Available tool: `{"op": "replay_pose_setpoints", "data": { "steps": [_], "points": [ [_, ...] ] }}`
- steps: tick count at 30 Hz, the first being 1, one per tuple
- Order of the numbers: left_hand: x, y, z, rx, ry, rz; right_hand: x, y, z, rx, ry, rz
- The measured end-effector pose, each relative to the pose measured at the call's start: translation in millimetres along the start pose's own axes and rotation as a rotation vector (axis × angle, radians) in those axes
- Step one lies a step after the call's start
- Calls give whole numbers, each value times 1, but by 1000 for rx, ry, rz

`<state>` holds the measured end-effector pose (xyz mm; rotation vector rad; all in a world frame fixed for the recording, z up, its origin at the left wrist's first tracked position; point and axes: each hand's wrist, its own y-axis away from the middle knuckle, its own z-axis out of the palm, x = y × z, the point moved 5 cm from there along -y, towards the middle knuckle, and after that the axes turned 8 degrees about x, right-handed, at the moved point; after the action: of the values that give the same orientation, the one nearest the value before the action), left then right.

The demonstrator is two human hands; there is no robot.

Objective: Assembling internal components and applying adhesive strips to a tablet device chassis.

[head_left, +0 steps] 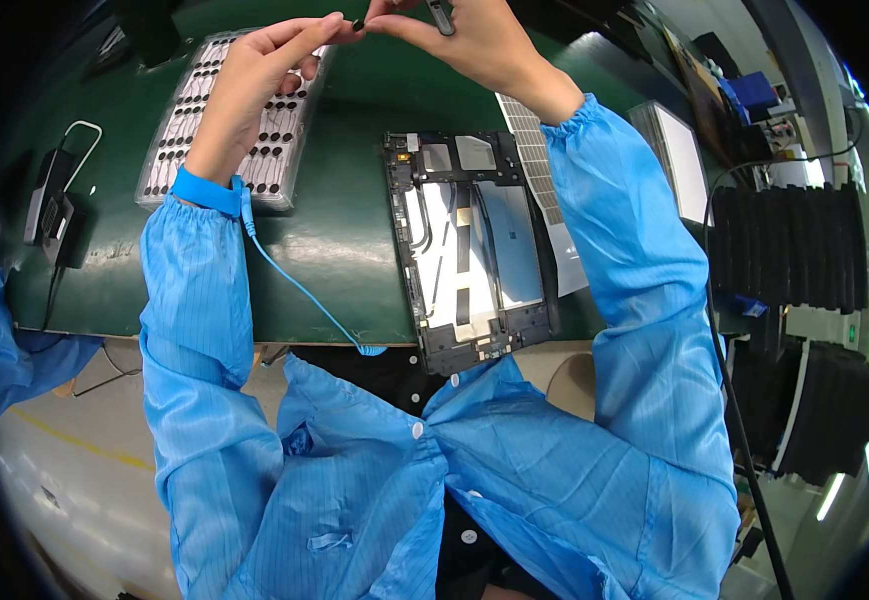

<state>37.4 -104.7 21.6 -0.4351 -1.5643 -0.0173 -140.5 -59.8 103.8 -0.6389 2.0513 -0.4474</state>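
At the far edge of the view, my left hand [260, 80] pinches a small round dark part [358, 25] at its fingertips. My right hand [480, 40] meets it there, thumb and finger closed at the part's other side. Tucked in that hand is a slim grey metal tool [442, 16], its far end cut off by the frame. Under my left hand lies a clear tray [283, 197] with rows of small round black parts on thin leads. An opened tablet-like device [470, 240], with its inner frame and shiny plates showing, lies near the table's front edge.
A blue wrist strap [205, 190] on my left wrist trails a coiled cord [300, 285]. A gridded sheet [533, 150] lies beside the device, partly under my right sleeve. Further right are a white-topped box [677, 160] and a black cable [712, 270]. A black gadget [55, 205] stands left.
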Motion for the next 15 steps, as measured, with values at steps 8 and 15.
{"op": "replay_pose_setpoints", "data": {
  "steps": [8, 15],
  "points": [
    [-9, -1, 7, -119, 14, 32, -9, 10, 1, -61, 102, -239],
    [15, 8, 23, -105, 89, 53, 0, 14, -2, -79, -10, -79]
  ]
}}
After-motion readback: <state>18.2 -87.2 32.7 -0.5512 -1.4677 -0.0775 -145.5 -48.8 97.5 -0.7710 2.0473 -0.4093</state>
